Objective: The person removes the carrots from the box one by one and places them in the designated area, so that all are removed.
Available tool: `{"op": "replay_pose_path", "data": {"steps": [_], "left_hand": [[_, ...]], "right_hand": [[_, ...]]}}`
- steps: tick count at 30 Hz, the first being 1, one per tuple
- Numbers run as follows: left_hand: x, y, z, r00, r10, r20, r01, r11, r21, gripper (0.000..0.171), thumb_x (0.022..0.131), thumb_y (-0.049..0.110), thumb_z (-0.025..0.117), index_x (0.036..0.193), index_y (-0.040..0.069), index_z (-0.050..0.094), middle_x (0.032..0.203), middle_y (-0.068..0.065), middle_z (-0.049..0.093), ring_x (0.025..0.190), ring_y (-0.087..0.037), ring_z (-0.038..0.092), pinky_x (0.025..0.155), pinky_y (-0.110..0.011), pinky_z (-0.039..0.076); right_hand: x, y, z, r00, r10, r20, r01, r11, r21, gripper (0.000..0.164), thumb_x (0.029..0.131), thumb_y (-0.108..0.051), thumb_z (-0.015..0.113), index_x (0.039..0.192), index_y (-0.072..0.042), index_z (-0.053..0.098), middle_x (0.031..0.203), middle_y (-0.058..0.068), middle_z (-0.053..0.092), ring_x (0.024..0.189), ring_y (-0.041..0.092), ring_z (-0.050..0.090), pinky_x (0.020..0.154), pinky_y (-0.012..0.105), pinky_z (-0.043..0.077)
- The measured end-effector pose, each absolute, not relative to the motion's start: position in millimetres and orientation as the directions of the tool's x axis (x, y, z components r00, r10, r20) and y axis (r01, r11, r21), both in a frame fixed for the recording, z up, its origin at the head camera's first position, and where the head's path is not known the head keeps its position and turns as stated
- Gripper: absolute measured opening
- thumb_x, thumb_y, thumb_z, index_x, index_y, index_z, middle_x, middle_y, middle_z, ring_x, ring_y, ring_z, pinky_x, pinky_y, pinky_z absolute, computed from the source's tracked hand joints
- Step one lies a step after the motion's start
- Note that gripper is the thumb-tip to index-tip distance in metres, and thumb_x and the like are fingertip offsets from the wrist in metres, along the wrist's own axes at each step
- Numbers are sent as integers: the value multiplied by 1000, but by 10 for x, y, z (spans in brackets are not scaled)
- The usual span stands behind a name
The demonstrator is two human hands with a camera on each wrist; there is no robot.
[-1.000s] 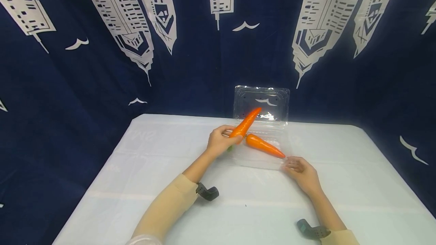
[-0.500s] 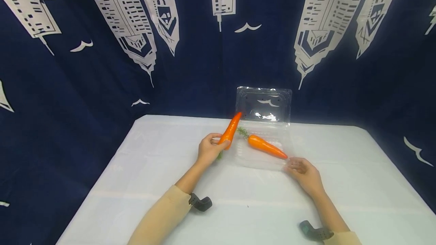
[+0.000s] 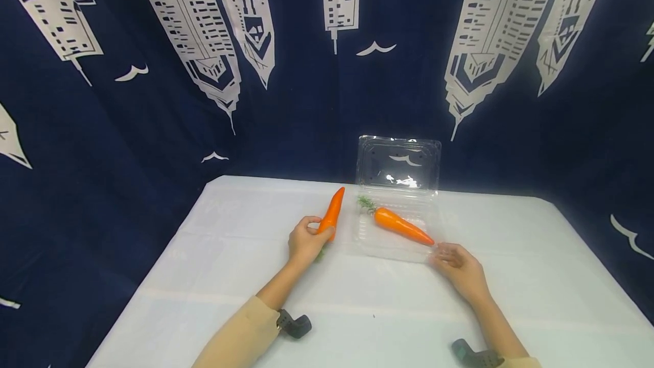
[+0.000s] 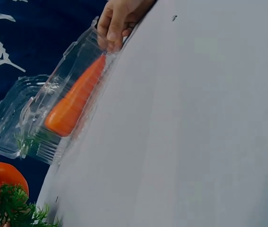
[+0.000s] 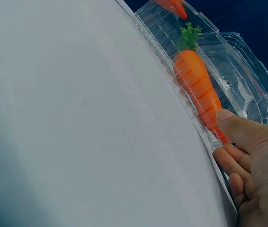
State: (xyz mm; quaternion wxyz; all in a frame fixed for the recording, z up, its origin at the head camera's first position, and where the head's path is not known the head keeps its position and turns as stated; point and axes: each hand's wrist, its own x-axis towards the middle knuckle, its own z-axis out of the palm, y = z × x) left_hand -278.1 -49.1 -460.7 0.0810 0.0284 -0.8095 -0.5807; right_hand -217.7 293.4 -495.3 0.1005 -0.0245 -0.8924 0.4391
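My left hand [image 3: 305, 243] grips an orange carrot [image 3: 332, 214] near its leafy end, left of a clear plastic clamshell container [image 3: 373, 249]. The tip of this carrot points up and away; its green leaves [image 4: 13, 205] hang below the hand in the left wrist view. Inside the container's base lies a second carrot [image 3: 401, 226], leaves to the left and tip toward the near right corner. At that corner my right hand [image 3: 462, 271] pinches the container's wall, thumb [image 5: 240, 126] above and fingers outside. The lid [image 3: 398, 163] stands raised at the back.
A white-covered table [image 3: 357, 322] carries the container near its far edge. Behind it hangs a dark blue cloth [image 3: 296, 118] printed with white buildings and birds. Each wrist wears a dark camera band, such as the left band [image 3: 294, 324].
My left hand has carried its carrot out from over the container, to the left and nearer. The right hand stays at the corner. The whole head view has shifted slightly.
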Motion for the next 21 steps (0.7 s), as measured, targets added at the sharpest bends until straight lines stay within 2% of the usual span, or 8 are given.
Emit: {"op": "replay_pose_path", "data": {"steps": [3, 6, 14, 21], "left_hand": [[-2744, -509, -4620, -983, -155, 94, 35, 344, 938, 38, 74, 27, 72, 107, 12, 59, 74, -4, 64, 48, -17, 56, 42, -27, 45], [-2727, -519, -4622, -980, -169, 102, 36, 354, 934, 37, 75, 26, 70, 107, 13, 59, 73, -4, 64, 47, -16, 56, 42, -27, 45], [-2724, -524, -4639, -983, -164, 82, 14, 377, 926, 35, 76, 27, 67, 106, 11, 58, 71, -3, 63, 42, -14, 52, 39, -24, 42], [-2737, -523, -4680, -981, -162, 109, 14, 500, 866, 39, 75, 30, 66, 109, 12, 59, 73, 0, 61, 54, -14, 54, 47, -27, 44]], "right_hand": [[-2177, 2931, -4954, -982, 130, 140, -36, 598, -801, 54, 82, -46, 64, 121, -9, 53, 113, 12, 62, 100, 27, 60, 82, 39, 49], [-2184, 2933, -4960, -983, 128, 130, -30, 592, -805, 56, 83, -47, 63, 122, -9, 53, 115, 13, 60, 102, 30, 59, 83, 43, 48], [-2193, 2949, -4970, -981, 127, 147, -42, 600, -799, 53, 83, -46, 63, 121, -10, 54, 113, 11, 62, 101, 27, 60, 81, 40, 49], [-2183, 2949, -4962, -984, 125, 127, -27, 599, -800, 54, 84, -47, 62, 122, -10, 53, 116, 10, 60, 103, 28, 58, 83, 43, 48]]}}
